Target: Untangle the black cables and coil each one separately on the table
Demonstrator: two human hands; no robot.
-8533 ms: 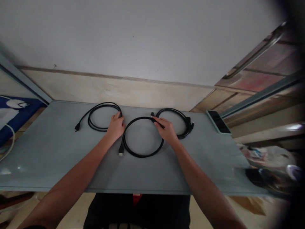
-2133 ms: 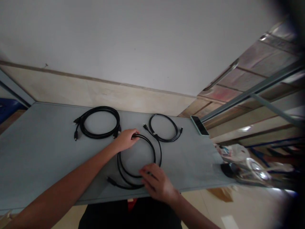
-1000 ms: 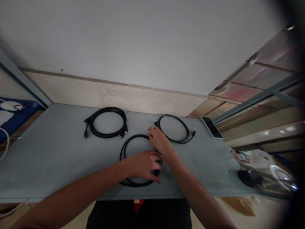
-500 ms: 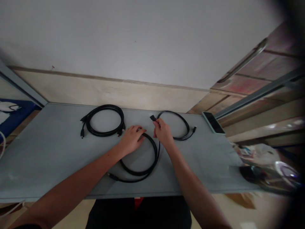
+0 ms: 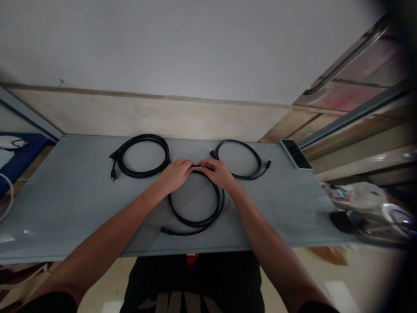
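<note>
A black cable (image 5: 195,224) lies in a loose coil at the middle of the grey table, one plug end (image 5: 167,231) pointing left near the front edge. At the top of this coil my left hand (image 5: 177,174) pinches the cable with closed fingers. Just to its right, my right hand (image 5: 216,172) is closed on the same cable; the fingers hide most of its connector. Behind my left hand sits a thicker coiled black cable (image 5: 143,174) with plugs at its left side. A thinner coiled black cable (image 5: 257,157) rests beyond my right hand, its ends showing.
A phone with a pale green edge (image 5: 296,154) lies at the table's (image 5: 81,195) back right. White wall and a beige tile strip (image 5: 195,117) stand behind. A blurred dark object (image 5: 345,221) is at the right edge, a blue surface (image 5: 24,156) at the left.
My right hand has moved left and toward me, bringing the cable end to the coil's top beside my left hand. My left hand now pinches there. The view has shifted slightly.
</note>
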